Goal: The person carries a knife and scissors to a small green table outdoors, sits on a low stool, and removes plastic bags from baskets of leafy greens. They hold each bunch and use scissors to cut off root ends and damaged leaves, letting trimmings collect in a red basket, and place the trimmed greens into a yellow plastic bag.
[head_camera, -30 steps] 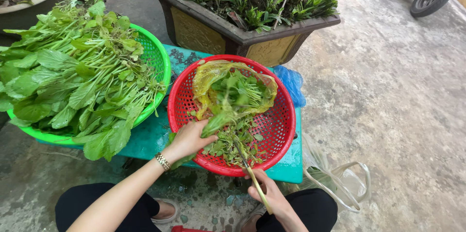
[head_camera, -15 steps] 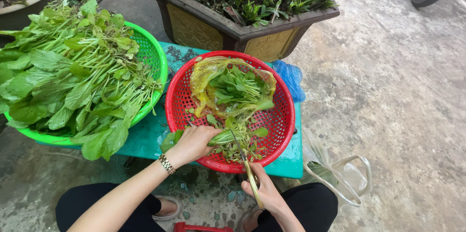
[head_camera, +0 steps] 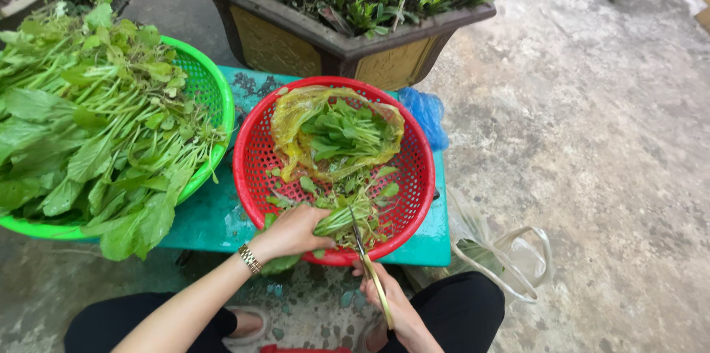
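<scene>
My left hand (head_camera: 292, 232) grips a small bunch of green stems (head_camera: 346, 214) at the near rim of a red basket (head_camera: 259, 153). My right hand (head_camera: 392, 301) is closed around yellow-handled scissors (head_camera: 367, 260), whose blades point up into that bunch. Inside the red basket lies a yellow plastic bag (head_camera: 296, 124) with leafy greens (head_camera: 344, 131) on it, plus loose leaf scraps. A gold watch sits on my left wrist.
A green basket (head_camera: 211, 98) heaped with long-stemmed leafy greens (head_camera: 89, 131) stands at the left on a low teal table (head_camera: 214, 220). A dark planter (head_camera: 333, 35) stands behind, a blue bag (head_camera: 427, 113) beside it, a clear plastic bag (head_camera: 510, 257) on the concrete at right.
My left hand has pulled the stems toward the near rim, and my right hand has brought the scissors up so the blades meet the bunch. The view has shifted slightly.
</scene>
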